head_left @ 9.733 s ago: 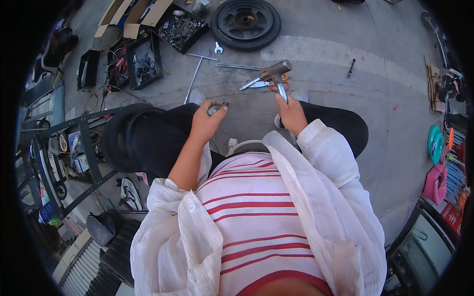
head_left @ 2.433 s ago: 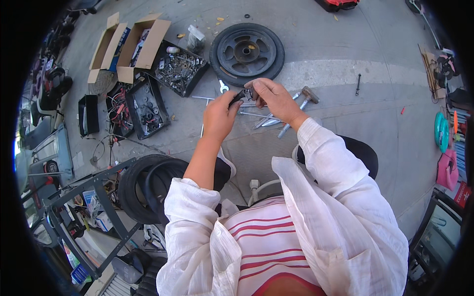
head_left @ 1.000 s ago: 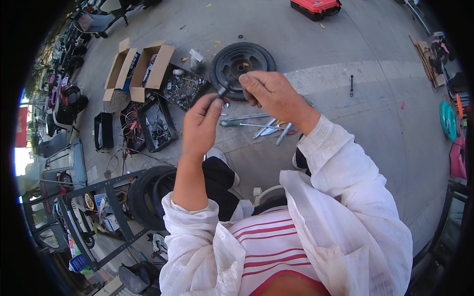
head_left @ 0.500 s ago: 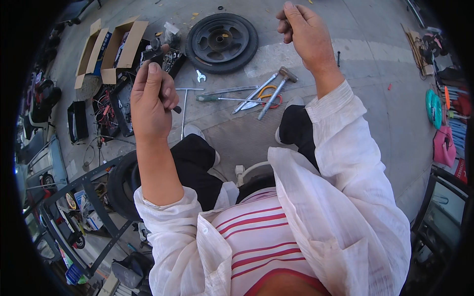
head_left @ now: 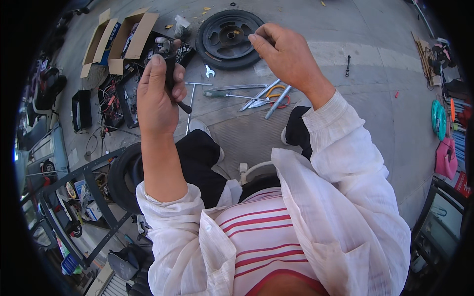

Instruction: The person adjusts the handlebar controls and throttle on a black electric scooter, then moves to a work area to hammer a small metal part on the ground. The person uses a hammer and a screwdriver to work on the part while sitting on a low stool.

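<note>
My left hand (head_left: pixel 158 93) is raised at the left of centre, its fingers wrapped round a slim black part with a metal-looking upper end (head_left: pixel 165 46). The part's dark tail sticks out below the fingers; its exact kind I cannot make out. My right hand (head_left: pixel 289 54) hangs in the air to the right, thumb and forefinger pinched together, apart from the left hand. Whatever the pinch may hold is too small to see. Below it on the ground lie orange-handled scissors (head_left: pixel 274 94), a green-handled screwdriver (head_left: pixel 215 93) and metal bars, partly covered by the hand.
A black wheel with tyre (head_left: pixel 217 37) lies ahead on the concrete. Near it are an open-end wrench (head_left: pixel 210 72), a T-handle wrench (head_left: pixel 191 106) and a dark bolt (head_left: pixel 347 66). Cardboard boxes (head_left: pixel 139 37) and parts trays stand at left; a metal frame (head_left: pixel 94 190) sits lower left.
My right hand has come down and leftward, now nearer the left hand and over the hammer's head. My left hand has turned, so more of the black part shows. The view has shifted slightly.
</note>
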